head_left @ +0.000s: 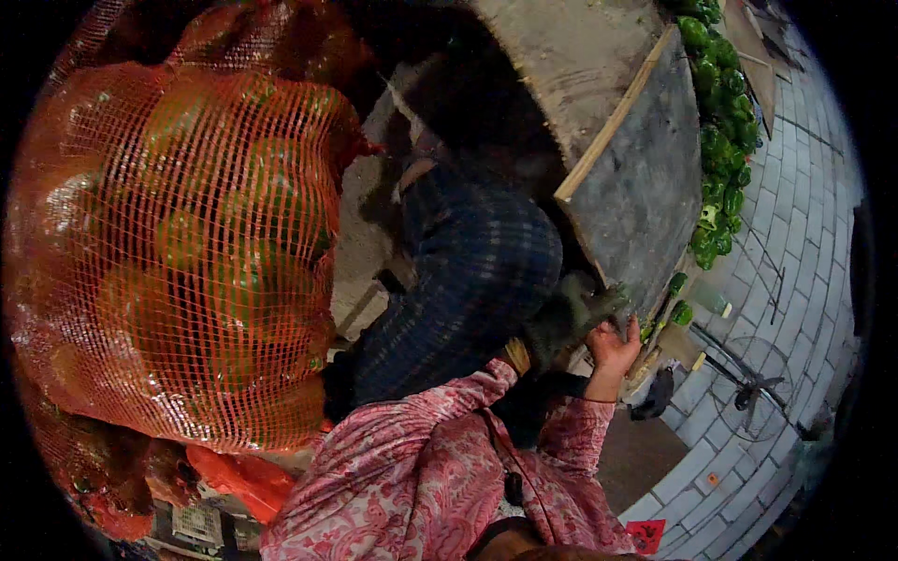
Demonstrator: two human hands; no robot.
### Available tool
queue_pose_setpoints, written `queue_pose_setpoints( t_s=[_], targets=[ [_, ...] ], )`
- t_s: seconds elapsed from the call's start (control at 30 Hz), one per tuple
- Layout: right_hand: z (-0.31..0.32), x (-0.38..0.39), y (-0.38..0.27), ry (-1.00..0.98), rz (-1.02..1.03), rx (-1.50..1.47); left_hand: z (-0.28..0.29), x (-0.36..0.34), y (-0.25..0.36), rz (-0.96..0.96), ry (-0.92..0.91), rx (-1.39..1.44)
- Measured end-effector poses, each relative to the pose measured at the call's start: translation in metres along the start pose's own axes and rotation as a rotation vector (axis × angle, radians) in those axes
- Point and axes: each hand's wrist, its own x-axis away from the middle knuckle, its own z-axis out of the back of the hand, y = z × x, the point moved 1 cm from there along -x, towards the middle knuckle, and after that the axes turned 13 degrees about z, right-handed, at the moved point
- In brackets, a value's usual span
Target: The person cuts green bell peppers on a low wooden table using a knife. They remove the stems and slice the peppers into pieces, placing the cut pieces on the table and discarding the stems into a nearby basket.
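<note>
Right hand (pixel 613 348) rested with fingers curled loosely at the lower edge of the tilted grey board (pixel 636 187), grip holding nothing discernible; left hand's grip could not be told, while the orange mesh sack of green peppers (pixel 187 252) filled the left.

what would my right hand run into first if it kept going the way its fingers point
Probably the grey slab. The right hand points up toward the slab's lower edge and seems to be nearly touching it already, beside a dark glove. Depth is hard to judge in this view.
</note>
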Motion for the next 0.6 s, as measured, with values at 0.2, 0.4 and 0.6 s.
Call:
queue_pose_setpoints(
  t_s=[0.2,0.4,0.6],
  targets=[
    [0.041,-0.030,-0.027,-0.101,-0.018,-0.020,-0.016,-0.015,0.006,-0.038,-0.001,0.075],
    [0.007,-0.005,-0.019,-0.062,-0.046,-0.044,-0.015,-0.005,0.011,-0.031,0.024,0.101],
    [0.010,-0.015,-0.016,-0.027,0.026,0.021,-0.011,0.002,0.014,-0.024,0.046,0.103]
  ],
)
